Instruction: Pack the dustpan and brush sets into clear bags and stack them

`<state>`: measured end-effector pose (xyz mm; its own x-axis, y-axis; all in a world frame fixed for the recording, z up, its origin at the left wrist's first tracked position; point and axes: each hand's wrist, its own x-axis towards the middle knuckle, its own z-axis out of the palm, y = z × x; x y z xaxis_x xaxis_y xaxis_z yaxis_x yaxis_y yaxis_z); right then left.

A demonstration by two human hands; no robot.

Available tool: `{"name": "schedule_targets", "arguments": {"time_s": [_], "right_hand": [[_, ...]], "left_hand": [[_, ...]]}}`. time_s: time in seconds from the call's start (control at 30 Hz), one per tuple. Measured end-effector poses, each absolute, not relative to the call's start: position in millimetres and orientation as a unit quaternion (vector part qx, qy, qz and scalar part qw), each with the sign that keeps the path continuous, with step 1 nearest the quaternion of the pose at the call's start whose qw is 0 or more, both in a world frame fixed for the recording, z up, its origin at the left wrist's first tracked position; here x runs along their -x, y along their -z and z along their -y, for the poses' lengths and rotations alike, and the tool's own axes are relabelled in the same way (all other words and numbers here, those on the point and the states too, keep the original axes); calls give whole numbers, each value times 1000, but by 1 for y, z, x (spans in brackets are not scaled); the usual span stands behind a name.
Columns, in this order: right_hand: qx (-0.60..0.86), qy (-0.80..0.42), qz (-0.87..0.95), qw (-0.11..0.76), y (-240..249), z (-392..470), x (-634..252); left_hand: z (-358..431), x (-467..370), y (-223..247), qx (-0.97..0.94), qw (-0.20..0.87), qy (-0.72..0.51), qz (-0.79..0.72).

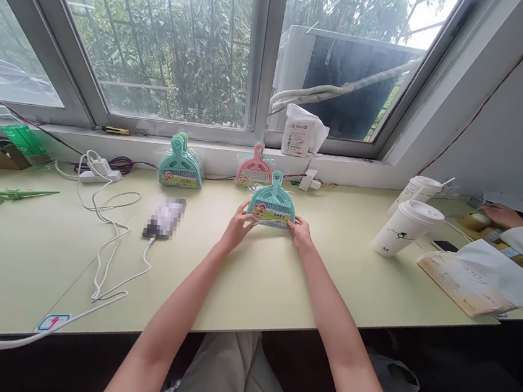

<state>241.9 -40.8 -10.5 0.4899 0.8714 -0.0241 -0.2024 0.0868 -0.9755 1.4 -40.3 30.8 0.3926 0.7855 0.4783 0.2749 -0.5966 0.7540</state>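
A teal mini dustpan and brush set (pixel 273 205) in clear wrapping, with a printed label across its front, stands upright between my hands. My left hand (pixel 238 225) grips its lower left corner, thumb and fingers closed on the edge. At the lower right corner, my right hand (pixel 301 231) holds it the same way. Just behind stands a pink dustpan set (pixel 255 169), partly covered by the teal one. Further left, several more teal dustpan sets (pixel 180 165) stand in a row, one behind another, near the windowsill.
A charging phone (pixel 165 218) with white cables (pixel 115 230) lies left of my hands. Two white cups (pixel 405 230), a tissue pack (pixel 467 280) and another person's hand (pixel 502 215) are at right. A white package (pixel 303 133) sits on the sill, a green bottle (pixel 24 140) at far left.
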Motion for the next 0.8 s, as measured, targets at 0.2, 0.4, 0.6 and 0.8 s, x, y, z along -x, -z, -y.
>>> {"name": "schedule_targets", "arguments": {"time_s": [0.2, 0.4, 0.6, 0.8], "right_hand": [[497, -386, 394, 670, 7, 42, -234], [481, -370, 405, 684, 7, 46, -234], [502, -331, 434, 671, 0, 49, -231], [517, -264, 489, 651, -2, 48, -226]], "left_hand": [[38, 1, -31, -693, 288, -522, -406], [45, 1, -31, -715, 288, -498, -398], [43, 2, -31, -657, 329, -506, -451], [24, 15, -21, -664, 314, -478, -481]]}}
